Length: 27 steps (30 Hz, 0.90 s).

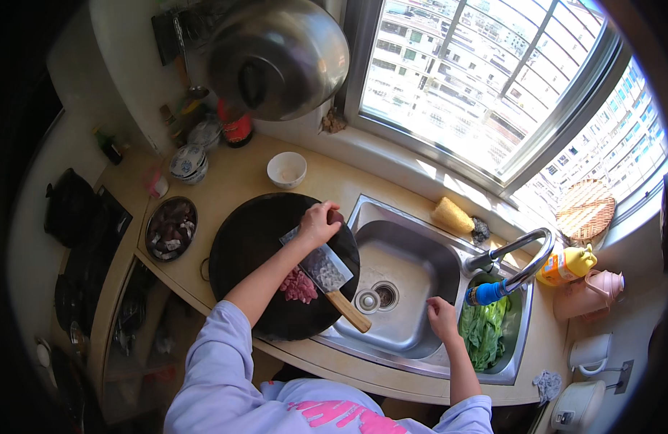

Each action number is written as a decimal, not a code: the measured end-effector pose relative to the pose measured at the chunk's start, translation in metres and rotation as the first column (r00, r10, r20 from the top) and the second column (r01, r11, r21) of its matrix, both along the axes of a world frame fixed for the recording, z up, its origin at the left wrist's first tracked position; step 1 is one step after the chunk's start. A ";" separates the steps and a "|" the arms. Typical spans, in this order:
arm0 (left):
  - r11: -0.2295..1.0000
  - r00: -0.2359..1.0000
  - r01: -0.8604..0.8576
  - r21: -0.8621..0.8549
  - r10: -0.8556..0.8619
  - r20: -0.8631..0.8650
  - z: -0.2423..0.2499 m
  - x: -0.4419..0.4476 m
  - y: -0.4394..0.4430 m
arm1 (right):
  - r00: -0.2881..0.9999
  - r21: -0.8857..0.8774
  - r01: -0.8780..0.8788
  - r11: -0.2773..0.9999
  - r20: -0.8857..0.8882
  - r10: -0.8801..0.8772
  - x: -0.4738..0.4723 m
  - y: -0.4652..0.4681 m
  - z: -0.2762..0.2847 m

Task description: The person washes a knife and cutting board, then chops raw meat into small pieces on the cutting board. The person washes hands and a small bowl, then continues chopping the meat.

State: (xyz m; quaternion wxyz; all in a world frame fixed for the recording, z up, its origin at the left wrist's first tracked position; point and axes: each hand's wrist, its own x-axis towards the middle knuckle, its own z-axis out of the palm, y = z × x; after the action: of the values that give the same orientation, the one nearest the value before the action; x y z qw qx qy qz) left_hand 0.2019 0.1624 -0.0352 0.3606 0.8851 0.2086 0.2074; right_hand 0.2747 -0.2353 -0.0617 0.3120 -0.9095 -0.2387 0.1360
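A round black cutting board [247, 238] overlaps the left side of the steel sink [410, 260]. On it lies a cleaver [327, 268], its wooden handle reaching past the board toward the sink. Chopped raw meat [299, 286] is heaped beside the blade. My left hand [315, 223] is above the board and the blade's far end, fingers curled around a small dark reddish thing [335, 217], mostly hidden by them. Over the sink's right side hangs my right hand [442, 317], fingers loosely bent; whether anything is in them is hard to see.
Leafy greens [483, 336] fill the small right basin under the faucet [534, 255]. A white bowl [287, 169] stands behind the board, an oval dish of dark pieces [171, 228] to its left. A drain strainer [367, 301] sits in the sink. A large metal pan [280, 59] hangs above.
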 end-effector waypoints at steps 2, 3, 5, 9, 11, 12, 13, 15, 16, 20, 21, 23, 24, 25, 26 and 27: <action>1.000 0.994 -0.025 0.002 0.025 -0.110 -0.001 -0.019 0.044 | 1.000 -0.015 -0.008 1.000 -0.005 0.008 -0.010 0.010 -0.001; 0.999 0.981 -0.011 -0.030 0.005 -0.192 -0.003 -0.027 0.062 | 1.000 -0.047 0.003 0.999 -0.028 -0.005 -0.014 0.015 -0.001; 0.994 0.953 0.015 0.110 0.019 -0.303 -0.011 -0.033 0.095 | 0.999 -0.033 0.008 0.999 -0.033 -0.009 -0.022 0.021 -0.002; 0.930 0.936 -0.353 0.100 0.351 0.042 -0.041 -0.013 0.155 | 1.000 -0.030 0.026 0.999 0.013 -0.025 -0.032 0.024 -0.002; 0.844 0.844 -0.523 0.119 0.533 -0.067 -0.060 0.005 0.182 | 0.998 -0.029 0.035 0.999 0.059 -0.033 -0.038 0.021 0.001; 0.852 0.847 -0.496 0.166 0.517 -0.125 -0.069 0.013 0.195 | 0.997 -0.030 0.046 0.998 0.069 -0.044 -0.042 0.017 0.004; 0.860 0.847 -0.463 0.215 0.501 -0.178 -0.076 0.021 0.206 | 0.995 -0.030 0.063 0.998 0.080 -0.060 -0.046 0.012 0.007; 0.897 0.876 -0.426 -0.120 0.375 -0.304 -0.086 0.033 0.222 | 0.995 -0.032 0.099 0.995 0.030 -0.098 -0.051 -0.003 0.015; 0.856 0.866 -0.478 -0.197 0.422 -0.268 -0.088 0.037 0.224 | 0.990 -0.066 0.139 0.988 -0.014 -0.141 -0.055 -0.013 0.020; 0.847 0.898 -0.438 -0.300 0.423 -0.117 -0.066 0.053 0.199 | 0.972 -0.044 0.236 0.971 0.021 -0.235 -0.030 -0.053 0.031; 0.842 0.924 -0.377 -0.386 0.371 -0.093 -0.052 0.055 0.187 | 0.963 -0.052 0.270 0.961 0.038 -0.268 -0.015 -0.061 0.031; 0.792 0.978 -0.195 -0.578 0.200 -0.056 -0.025 0.059 0.149 | 0.924 -0.083 0.336 0.938 0.220 -0.312 0.022 -0.071 0.026; 0.727 0.992 -0.115 -0.677 0.123 -0.037 -0.009 0.058 0.128 | 0.904 -0.047 0.384 0.922 0.224 -0.364 0.044 -0.073 0.022; 0.663 0.999 -0.041 -0.748 0.001 -0.053 0.003 0.056 0.103 | 0.888 0.006 0.415 0.910 0.216 -0.407 0.066 -0.073 0.019; 0.579 0.998 0.012 -0.815 -0.053 -0.023 0.011 0.054 0.073 | 0.843 0.037 0.444 0.895 0.319 -0.432 0.087 -0.069 0.015; 0.509 0.995 0.041 -0.860 -0.097 -0.010 0.017 0.053 0.043 | 0.794 0.057 0.522 0.851 0.332 -0.510 0.107 -0.067 0.013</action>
State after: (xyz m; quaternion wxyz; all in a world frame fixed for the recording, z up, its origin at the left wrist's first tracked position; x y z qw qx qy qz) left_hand 0.2551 0.2057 -0.0185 0.7524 0.6046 0.2588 0.0377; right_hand 0.3821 -0.3023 -0.0484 0.2750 -0.9551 -0.0288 -0.1063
